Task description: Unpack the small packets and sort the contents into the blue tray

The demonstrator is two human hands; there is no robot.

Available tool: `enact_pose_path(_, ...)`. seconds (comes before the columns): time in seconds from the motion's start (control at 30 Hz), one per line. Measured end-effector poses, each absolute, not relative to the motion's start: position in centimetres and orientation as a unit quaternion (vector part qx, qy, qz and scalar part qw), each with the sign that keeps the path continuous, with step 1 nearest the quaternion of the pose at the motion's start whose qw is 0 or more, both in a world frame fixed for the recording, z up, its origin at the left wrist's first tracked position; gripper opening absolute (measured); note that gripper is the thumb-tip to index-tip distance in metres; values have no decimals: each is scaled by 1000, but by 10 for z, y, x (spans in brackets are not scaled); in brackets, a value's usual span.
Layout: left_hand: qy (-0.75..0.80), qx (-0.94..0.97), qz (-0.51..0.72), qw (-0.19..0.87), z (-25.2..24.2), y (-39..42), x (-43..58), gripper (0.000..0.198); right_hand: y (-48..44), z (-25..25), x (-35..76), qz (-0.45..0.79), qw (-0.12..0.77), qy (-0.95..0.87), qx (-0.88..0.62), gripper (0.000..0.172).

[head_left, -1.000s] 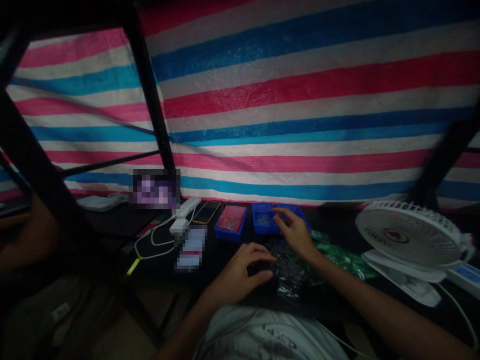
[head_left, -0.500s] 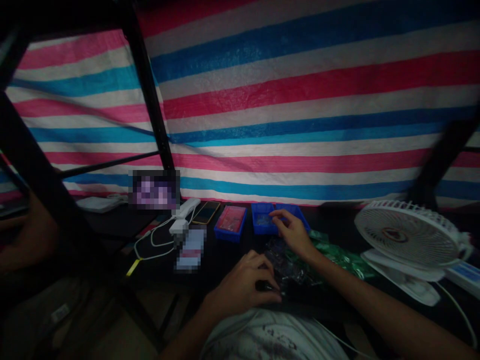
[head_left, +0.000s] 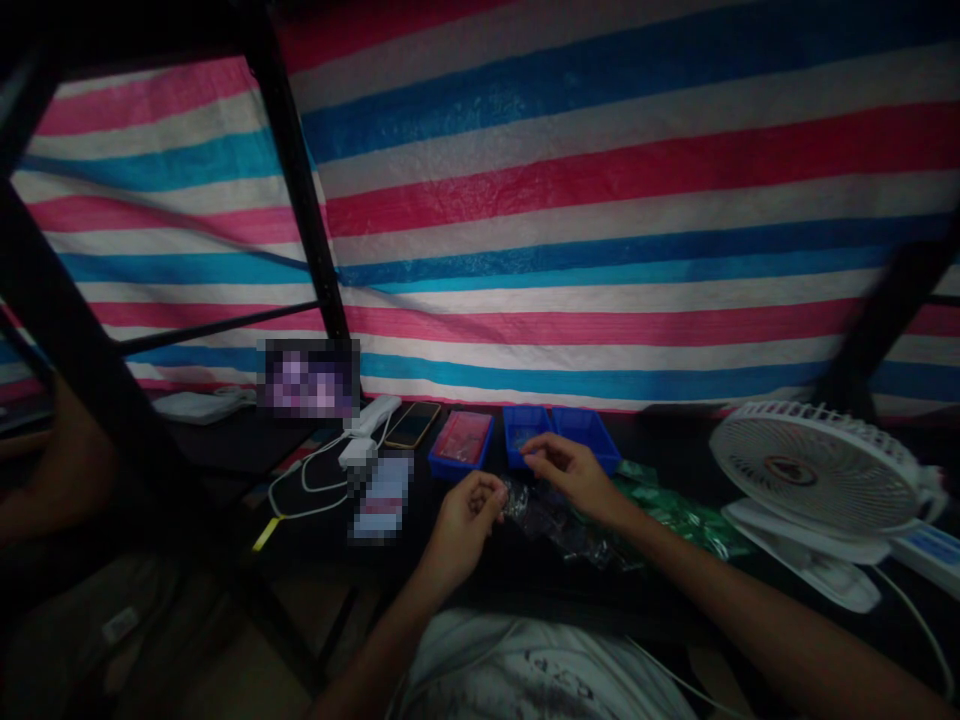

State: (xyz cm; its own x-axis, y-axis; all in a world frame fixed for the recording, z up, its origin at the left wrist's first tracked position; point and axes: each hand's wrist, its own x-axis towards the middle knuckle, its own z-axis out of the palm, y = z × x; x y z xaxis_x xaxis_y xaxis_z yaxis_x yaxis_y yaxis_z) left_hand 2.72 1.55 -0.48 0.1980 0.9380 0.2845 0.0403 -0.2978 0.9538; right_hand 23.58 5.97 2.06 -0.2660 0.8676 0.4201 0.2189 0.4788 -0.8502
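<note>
My left hand (head_left: pixel 466 520) is closed in a pinch at its fingertips, where the edge of a small clear plastic bag (head_left: pixel 517 500) shows. Beside it, my right hand (head_left: pixel 576 478) has thumb and forefinger pressed together; whatever they hold is too small to make out. The right hand is in front of a blue two-part tray (head_left: pixel 600 435), whose left compartment holds small pieces. More dark, clear crinkled bags (head_left: pixel 585 540) lie beneath the hands, and green plastic packaging (head_left: pixel 686 515) lies by the right forearm.
Left of the tray sits a blue box with red contents (head_left: pixel 463 440). Further left are a phone (head_left: pixel 412 425), a white power strip (head_left: pixel 379 415) with cables, and a blurred sheet (head_left: pixel 382 497). A white fan (head_left: pixel 817 480) stands right. Another person's arm (head_left: pixel 60 480) is far left.
My left hand has lifted up and left from the table edge, its fingers now pinched. My right hand has drawn back from the blue tray toward the left hand.
</note>
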Motion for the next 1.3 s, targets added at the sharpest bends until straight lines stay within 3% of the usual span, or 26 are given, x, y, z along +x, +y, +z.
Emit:
enact_pose_path(0.3, 356, 612, 527, 470, -3, 17, 28, 25, 56, 17, 233, 380, 379, -771, -343, 29)
enact_pose_path(0.93, 394, 624, 494, 459, -6, 18, 27, 28, 49, 26, 230, 460, 367, -744, -318, 27)
enact_pose_path(1.3, 372, 613, 512, 473, -6, 18, 31, 24, 48, 24, 227, 434, 345, -779, -294, 22)
